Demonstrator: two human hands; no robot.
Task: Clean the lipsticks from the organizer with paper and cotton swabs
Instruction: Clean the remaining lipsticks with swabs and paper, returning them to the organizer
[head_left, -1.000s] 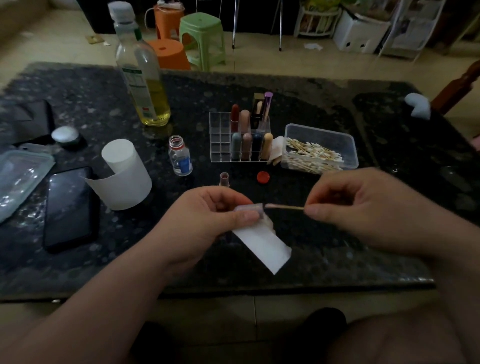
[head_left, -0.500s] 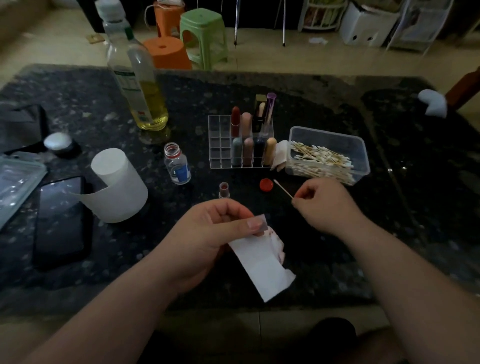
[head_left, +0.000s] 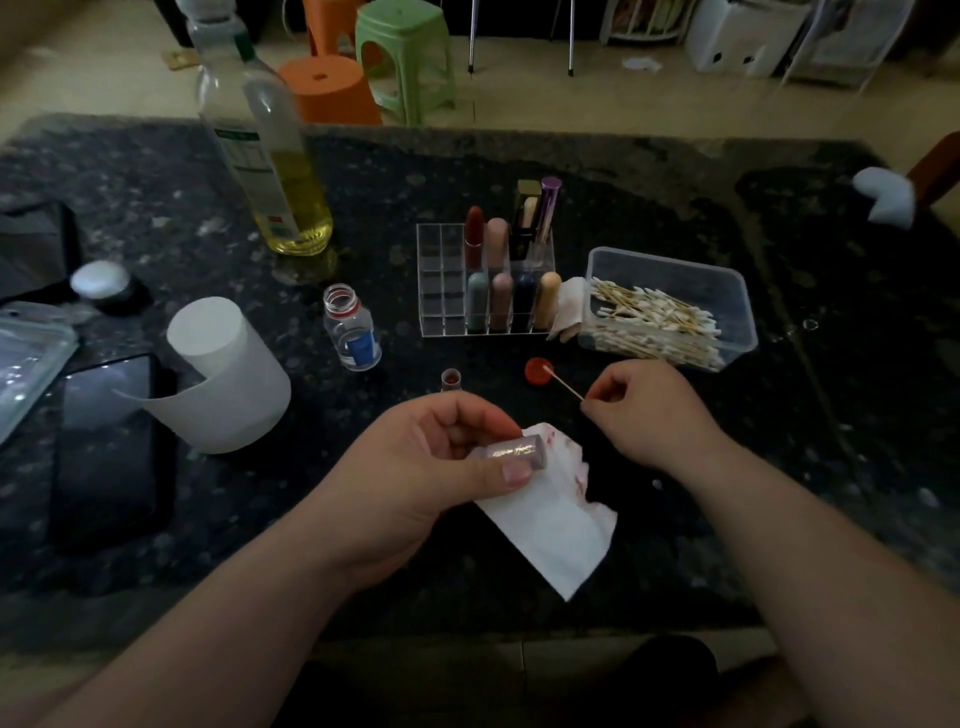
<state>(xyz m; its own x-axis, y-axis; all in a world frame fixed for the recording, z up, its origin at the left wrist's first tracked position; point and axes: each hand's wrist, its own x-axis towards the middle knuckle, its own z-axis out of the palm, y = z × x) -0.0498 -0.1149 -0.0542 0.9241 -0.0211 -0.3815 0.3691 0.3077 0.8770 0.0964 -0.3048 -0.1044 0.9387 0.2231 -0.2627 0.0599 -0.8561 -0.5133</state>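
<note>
I note the right hand (head_left: 649, 410) has carried its pinched cotton swab (head_left: 563, 383) away from the lipstick tube (head_left: 511, 451). The swab tip now sits at the red cap (head_left: 537, 372). The left hand (head_left: 415, 478) still grips tube and stained paper (head_left: 550, 525) near the table's (head_left: 675, 545) front edge, mid-width.

A dark speckled stone desk (head_left: 649, 208) with a glossy polish carries a clear plastic organizer (head_left: 441, 291), wooden-stemmed cotton swabs (head_left: 649, 317), matt white paper (head_left: 550, 530) and a clear glossy bottle (head_left: 260, 156).
</note>
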